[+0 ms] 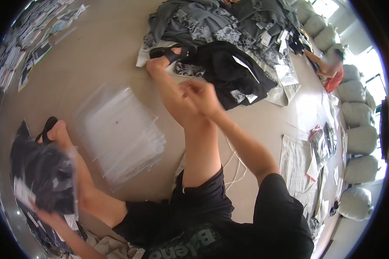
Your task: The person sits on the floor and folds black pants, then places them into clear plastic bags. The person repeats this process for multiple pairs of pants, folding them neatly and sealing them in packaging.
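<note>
One dark bagged garment [45,170] lies to the left of the stack of clear plastic bags [119,129], on the side nearer the person's body, with the left hand [47,218] at its lower edge. Judging by its flat, sagging shape, the packet is probably light and soft, with little stiffness of its own. Its clear film shines and creases, so it would likely be slippery, and the cloth could slide about inside if only loose plastic were gripped. The surer hold would be along an edge, with the thumb on one face, the fingers on the other, and some of the folded cloth caught between them. The cloth itself should stand rough handling; the thin film looks the likelier part to tear. The left hand's fingers touch the packet near a pale label, but motion blur hides the thumb, so whether they pinch the edge or only press on it cannot be told. The right hand [201,97] hangs to the right of the stack, well apart from the packet. Its fingers are curled loosely inward rather than spread, and nothing can be made out in them; blur leaves it unclear whether the fingertips meet. Beyond the stack and to its right, a black garment [229,71] lies in a loose heap, not touched by either hand.
</note>
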